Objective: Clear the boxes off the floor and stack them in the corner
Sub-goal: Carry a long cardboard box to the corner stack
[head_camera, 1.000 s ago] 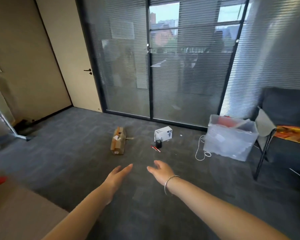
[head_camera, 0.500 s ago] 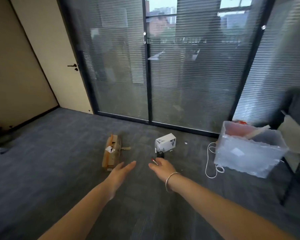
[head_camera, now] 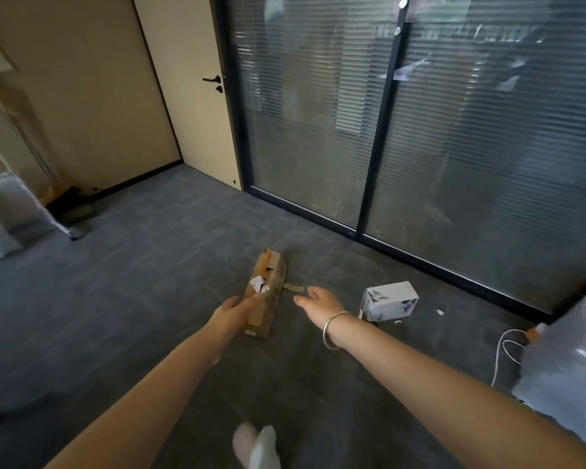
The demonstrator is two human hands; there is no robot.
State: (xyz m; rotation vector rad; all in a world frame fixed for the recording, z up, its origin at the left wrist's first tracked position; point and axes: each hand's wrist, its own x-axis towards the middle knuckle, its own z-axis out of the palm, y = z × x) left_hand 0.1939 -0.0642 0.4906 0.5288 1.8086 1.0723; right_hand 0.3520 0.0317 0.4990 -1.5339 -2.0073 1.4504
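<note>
A long brown cardboard box with torn tape and a white label lies on the grey carpet in the middle of the view. My left hand reaches over its near left side, fingers spread and holding nothing; I cannot tell if it touches the box. My right hand, with a silver bangle on the wrist, hovers open just right of the box. A small white box with dark print lies on the carpet further right.
A clear plastic bin stands at the right edge with a white cable beside it. Glass partitions with blinds run behind the boxes. A beige door and a corner are at the back left. A white shoe shows at the bottom.
The view has moved closer to the boxes and turned left. Both hands have come forward to either side of the brown box. The chair is out of view.
</note>
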